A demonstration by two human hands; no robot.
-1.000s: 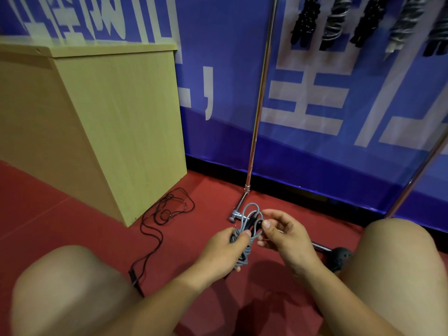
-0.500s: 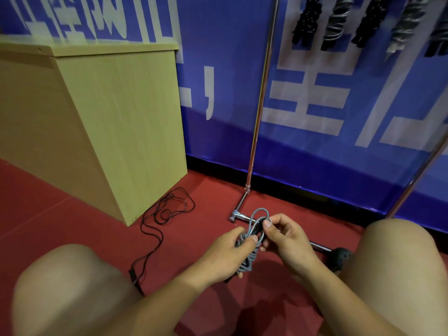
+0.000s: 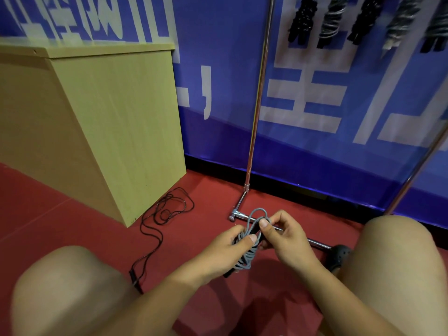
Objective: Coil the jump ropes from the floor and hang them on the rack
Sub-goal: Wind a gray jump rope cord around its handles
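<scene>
A grey jump rope (image 3: 247,259) is bundled into a coil between my hands, low in the middle of the view. My left hand (image 3: 228,249) grips the coil's middle, thumb pressed on top. My right hand (image 3: 284,238) pinches the upper loop of the grey rope between thumb and fingers. A black jump rope (image 3: 161,221) lies loose on the red floor beside the wooden box. The metal rack (image 3: 255,112) stands just beyond my hands, with several coiled ropes (image 3: 329,19) hanging at the top.
A tall wooden box (image 3: 97,117) stands at the left against the blue banner wall (image 3: 315,105). The rack's base bar (image 3: 278,229) runs along the floor behind my hands. My bare knees frame the lower corners. A dark shoe (image 3: 339,257) shows at the right.
My right hand has closed in on the coil's top and now pinches the upper loop; the hands have drawn closer together. The black rope has not moved.
</scene>
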